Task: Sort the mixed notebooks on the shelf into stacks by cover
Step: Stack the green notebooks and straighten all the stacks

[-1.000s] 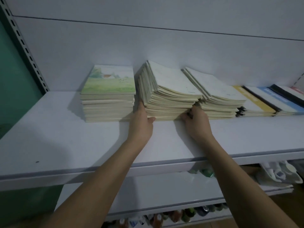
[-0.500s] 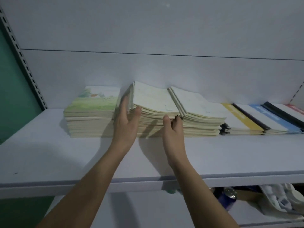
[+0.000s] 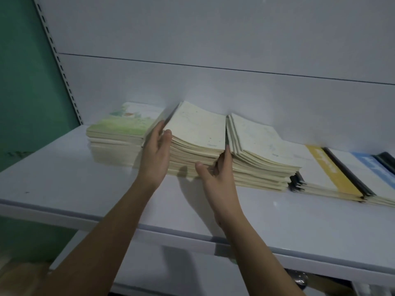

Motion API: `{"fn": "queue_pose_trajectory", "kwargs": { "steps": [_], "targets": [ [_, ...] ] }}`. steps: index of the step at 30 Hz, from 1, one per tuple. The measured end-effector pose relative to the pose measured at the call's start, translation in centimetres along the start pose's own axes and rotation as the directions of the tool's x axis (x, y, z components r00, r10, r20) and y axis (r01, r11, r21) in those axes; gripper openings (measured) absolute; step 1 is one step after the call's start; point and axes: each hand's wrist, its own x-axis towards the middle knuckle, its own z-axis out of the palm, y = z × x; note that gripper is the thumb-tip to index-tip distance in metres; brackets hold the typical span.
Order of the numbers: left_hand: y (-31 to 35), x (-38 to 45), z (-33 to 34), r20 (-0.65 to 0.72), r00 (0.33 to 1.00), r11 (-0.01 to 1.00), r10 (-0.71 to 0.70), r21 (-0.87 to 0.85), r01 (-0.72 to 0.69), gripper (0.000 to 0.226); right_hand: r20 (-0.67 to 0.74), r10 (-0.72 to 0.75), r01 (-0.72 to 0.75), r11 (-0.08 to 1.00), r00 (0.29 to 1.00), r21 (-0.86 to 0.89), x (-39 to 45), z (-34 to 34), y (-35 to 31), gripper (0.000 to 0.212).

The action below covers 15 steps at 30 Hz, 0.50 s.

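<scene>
- Notebooks sat in a row along the back edge of the white shelf (image 3: 64, 180), against the rear panel.
- Green-cover stack (image 3: 119, 133) lay nearest the shelf's left end, flat & squared.
- Middle cream stack (image 3: 196, 142) touched it on the right, top books fanned & tilted up at the left.
- Left hand (image 3: 155, 154) gripped that stack's left side: fingers (image 3: 158, 131) slipped between upper covers, thumb on the front edge, clamped on the top bunch.
- Right hand (image 3: 218, 176) was at the seam w/ the next cream stack (image 3: 260, 150); one finger up in the gap, thumb spread apart low on the front edge; rest curled, can't tell on what.
- Yellow-stripe notebooks (image 3: 329, 169), then blue-stripe ones (image 3: 372, 165), lay overlapping toward the shelf's right end.
</scene>
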Motion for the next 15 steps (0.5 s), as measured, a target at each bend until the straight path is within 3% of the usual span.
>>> {"fn": "queue_pose_trajectory", "kwargs": {
  "steps": [4,9,13,15],
  "targets": [
    [-0.7,0.0,0.0,-0.026,0.999,0.999,0.024,0.043,-0.023,0.033,-0.032,-0.023,0.019,0.991,0.999,-0.132,0.6,0.4,-0.1,0.085],
    [-0.7,-0.2,-0.4,-0.022,1.000,1.000,0.012,-0.008,-0.012,0.043,0.021,-0.016,0.020,0.970,1.000,-0.241,0.2,0.3,-0.2,0.068],
    [0.4,-5.5,0.0,-0.105,0.932,0.934,0.347,-0.044,-0.353,0.049,-0.078,-0.077,0.048,0.946,0.994,-0.321,-3.8,-1.9,-0.6,0.029],
    [0.7,-8.6,1.7,0.103,0.916,0.921,0.388,-0.075,-0.382,0.047,-0.232,-0.177,0.094,0.940,0.956,-0.328,-4.5,-3.8,-1.1,0.021]
  ]
}}
